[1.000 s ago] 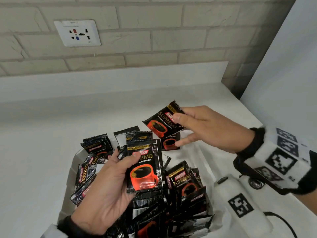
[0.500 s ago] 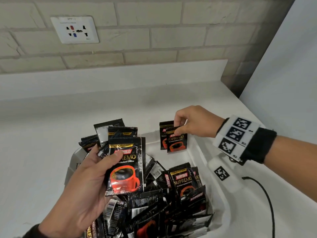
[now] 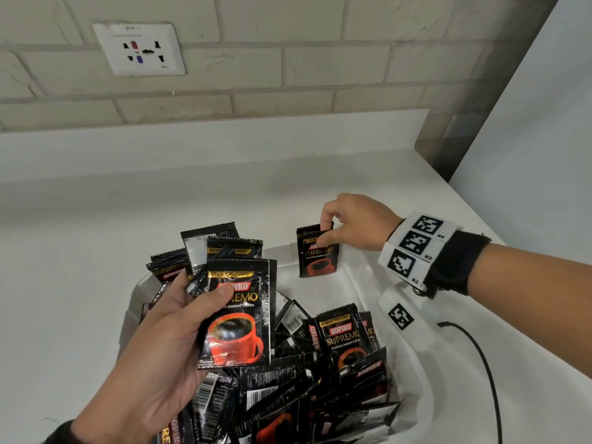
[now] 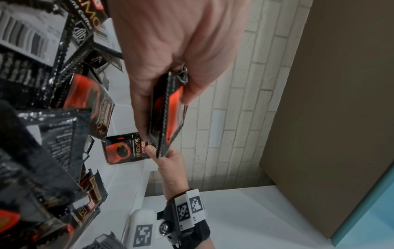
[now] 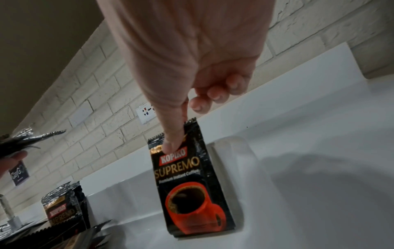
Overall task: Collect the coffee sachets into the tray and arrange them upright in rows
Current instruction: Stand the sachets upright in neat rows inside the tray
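Closest to you: your left hand (image 3: 160, 344) has thumb on the front and fingers curled behind a small stack of sachets (image 3: 238, 312), held above the loose pile (image 3: 320, 379) in the near end of the white tray (image 3: 362, 283). From the left wrist view it's at least 2 packs edge-on, pinched only near one end. Risk: grip is one-sided, so the front pack can slide off & drop back into the pile face-down, meaning you'd re-sort.

The pile itself is a jumble, packs overlapping at all angles. Dig into it w/ a full hand and you'll likely knock neighbours over the low rim.

Far end: your right hand (image 3: 355, 222) pinches the top edge of an upright sachet (image 3: 318, 254), thumb in front, forefinger behind, other fingers tucked. Its bottom edge sits on the tray floor by the far wall; a 2nd pack stands right behind it. Risk here is biggest, imo: nothing props the front face, so let go too early and it probably flops fwd. Lean it back first.
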